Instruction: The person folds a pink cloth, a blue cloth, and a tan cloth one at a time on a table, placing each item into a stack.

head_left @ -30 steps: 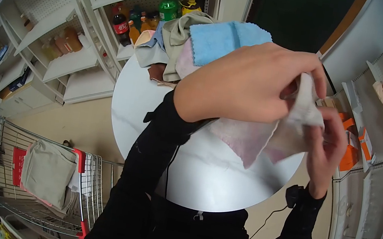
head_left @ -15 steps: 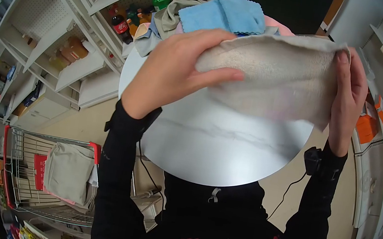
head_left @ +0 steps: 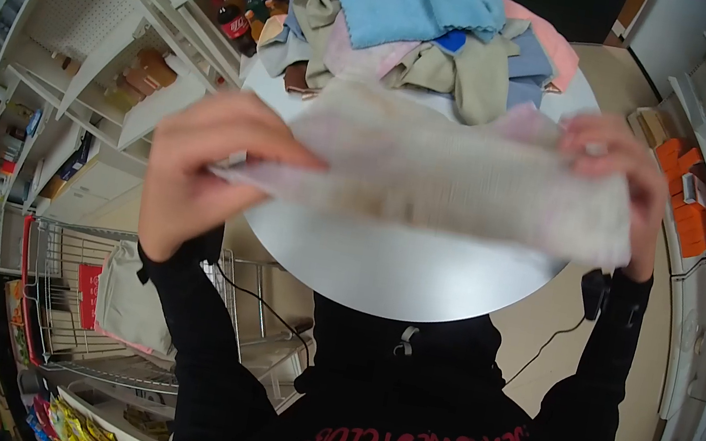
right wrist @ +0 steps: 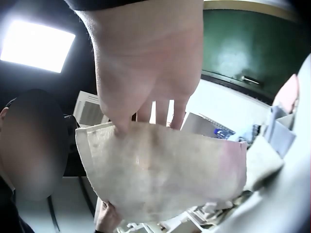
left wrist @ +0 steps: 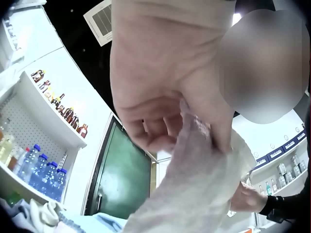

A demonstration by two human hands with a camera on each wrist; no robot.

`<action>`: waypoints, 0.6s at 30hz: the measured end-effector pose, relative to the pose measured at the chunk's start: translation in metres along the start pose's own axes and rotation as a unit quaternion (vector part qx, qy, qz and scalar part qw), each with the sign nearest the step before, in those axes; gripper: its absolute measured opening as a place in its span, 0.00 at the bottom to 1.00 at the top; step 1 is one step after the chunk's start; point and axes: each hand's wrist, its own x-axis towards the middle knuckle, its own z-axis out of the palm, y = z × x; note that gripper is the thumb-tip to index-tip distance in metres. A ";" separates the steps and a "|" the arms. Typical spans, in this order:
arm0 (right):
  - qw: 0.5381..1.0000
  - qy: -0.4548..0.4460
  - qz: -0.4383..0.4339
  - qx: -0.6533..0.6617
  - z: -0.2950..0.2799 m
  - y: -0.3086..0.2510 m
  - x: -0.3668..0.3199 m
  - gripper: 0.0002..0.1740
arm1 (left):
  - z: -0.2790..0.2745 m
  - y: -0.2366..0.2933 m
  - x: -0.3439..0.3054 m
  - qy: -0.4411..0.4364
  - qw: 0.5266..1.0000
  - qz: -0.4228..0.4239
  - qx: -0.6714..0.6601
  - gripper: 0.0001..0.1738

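Note:
A pale cloth (head_left: 470,179) with faint pink patches is stretched between both hands above the round white table (head_left: 391,273), blurred by motion. The left hand (head_left: 209,170) pinches its left end between thumb and fingers; in the left wrist view this hand (left wrist: 170,77) has the cloth (left wrist: 189,179) hanging from the pinch. At the other end the right hand (head_left: 623,176) grips the upper edge. In the right wrist view the thumb of the right hand (right wrist: 146,73) lies on the near face of the cloth (right wrist: 165,170), with the fingers behind it.
A heap of cloths, a light blue one (head_left: 423,10) on top, lies at the table's far side. A shopping cart (head_left: 63,304) with a folded cloth (head_left: 132,301) stands at lower left. Shelves with bottles (head_left: 234,24) and orange boxes (head_left: 691,214) flank the table.
The hands have moved apart and lower, turning and spreading the cloth from a bunched shape into a wide strip. The view has shifted, showing more of the cloth heap.

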 end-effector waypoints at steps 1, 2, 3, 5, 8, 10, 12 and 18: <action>0.996 -0.061 0.062 0.016 0.008 -0.008 -0.013 0.15 | 0.001 0.006 -0.011 -0.111 0.990 -0.065 -0.056 0.14; 0.985 -0.123 0.121 0.030 0.016 -0.016 -0.025 0.15 | 0.009 0.007 -0.018 -0.110 0.990 -0.072 -0.056 0.14; 0.984 -0.127 0.121 0.035 0.026 -0.017 -0.036 0.15 | 0.024 0.005 -0.026 -0.196 0.966 -0.149 -0.077 0.15; 0.952 -0.159 0.260 0.034 0.048 -0.016 -0.060 0.16 | 0.048 0.000 -0.047 -0.282 0.925 -0.234 -0.101 0.17; 0.951 -0.128 0.283 0.013 0.066 -0.027 -0.074 0.18 | 0.073 -0.012 -0.070 -0.339 0.892 -0.243 -0.176 0.16; 0.949 -0.112 0.296 -0.003 0.070 -0.028 -0.076 0.20 | 0.074 -0.012 -0.073 -0.363 0.880 -0.237 -0.194 0.16; 0.960 -0.181 0.209 -0.044 0.065 -0.031 -0.071 0.16 | 0.072 -0.012 -0.073 -0.404 0.856 -0.229 -0.227 0.15; 0.974 -0.113 0.193 -0.039 0.073 -0.004 -0.082 0.07 | 0.073 -0.033 -0.076 -0.326 0.874 -0.233 -0.275 0.14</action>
